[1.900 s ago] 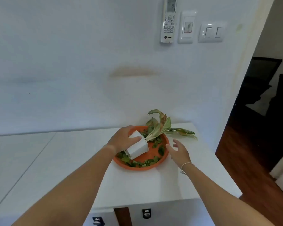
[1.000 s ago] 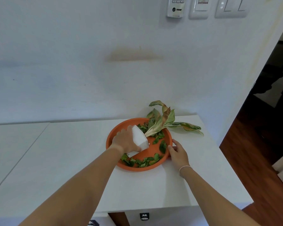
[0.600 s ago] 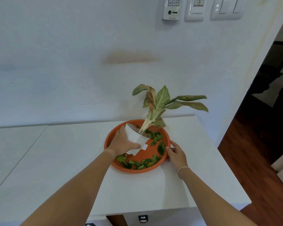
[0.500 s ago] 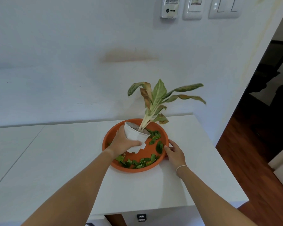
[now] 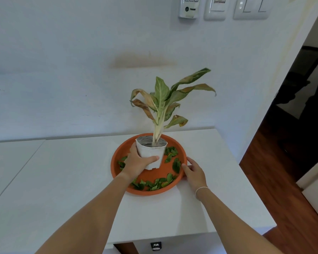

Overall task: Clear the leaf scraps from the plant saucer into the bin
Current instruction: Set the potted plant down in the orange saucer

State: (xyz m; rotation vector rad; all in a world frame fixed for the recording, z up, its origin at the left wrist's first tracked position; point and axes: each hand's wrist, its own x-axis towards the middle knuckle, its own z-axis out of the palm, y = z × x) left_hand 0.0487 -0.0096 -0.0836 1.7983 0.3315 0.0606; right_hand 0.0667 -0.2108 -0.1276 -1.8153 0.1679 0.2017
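Leaf scraps [image 5: 155, 184]: small green pieces scattered on the floor of the orange plant saucer [image 5: 149, 193], thickest along the near rim and right side; those on the left partly hidden behind the left hand [image 5: 138, 165]
White counter [image 5: 62, 180]: bears the saucer near its right end; near edge cut off by the frame
Left hand: wrapped around the white pot [image 5: 151, 153], thumb across the front, other fingers hidden behind it; pot upright over the saucer's middle, whether its base touches the saucer cannot be told
Plant [image 5: 165, 99]: pale stems, green leaves with brown, wilted tips
Right hand [image 5: 194, 173]: open, fingers spread, fingertips against the saucer's right outer rim; thin bracelet [image 5: 201, 189] at the wrist
Wall, upper right: controller [image 5: 188, 8] marked "TRANE", top cut off; display panel [image 5: 216, 8], writing unreadable; switch plate [image 5: 251, 8], top cut off
Bin: out of view
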